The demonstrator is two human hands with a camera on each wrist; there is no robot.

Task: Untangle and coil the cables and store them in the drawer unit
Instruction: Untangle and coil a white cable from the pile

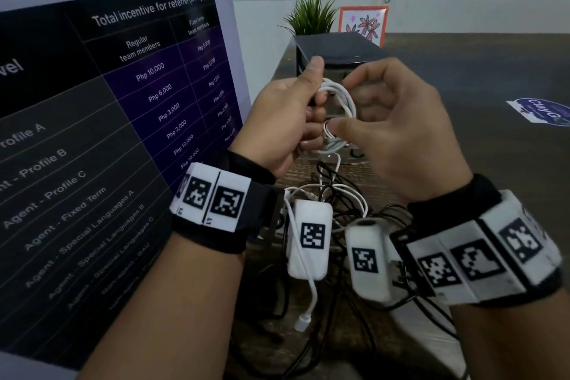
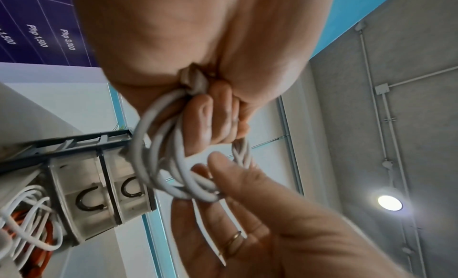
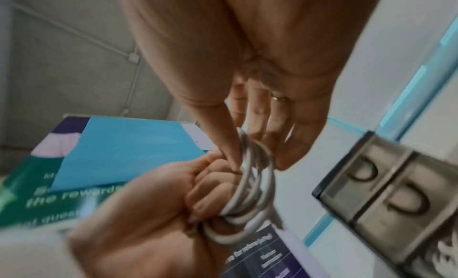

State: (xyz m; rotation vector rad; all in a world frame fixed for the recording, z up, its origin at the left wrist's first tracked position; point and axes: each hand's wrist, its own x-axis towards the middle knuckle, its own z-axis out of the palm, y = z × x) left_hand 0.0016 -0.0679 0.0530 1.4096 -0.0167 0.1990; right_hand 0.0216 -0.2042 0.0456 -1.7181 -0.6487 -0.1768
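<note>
Holding a small white cable (image 1: pixel 334 114) up in the air, the left hand (image 1: pixel 287 120) is squeezing one side of the loops tight in its curled fingers. The right hand (image 1: pixel 398 129) is pinching the other side of the loops with its thumb and first finger, while its other fingers are hanging loose. The cable is sitting between both hands, above the tabletop (image 1: pixel 462 77) and right in front of the drawer unit (image 1: pixel 339 52), whose little see-through drawers are looking closed. A loose tail of the cable is hanging down below the loops. Under the hands, a messy pile of cables (image 1: pixel 336 200), black and white ones, is still waiting on the tabletop. I think the loops are nearly done, but the tail is not tucked yet. If the left hand is letting go too soon, the springy loops could be popping open again. The hanging tail could also be catching on the pile below and dragging it along.
</note>
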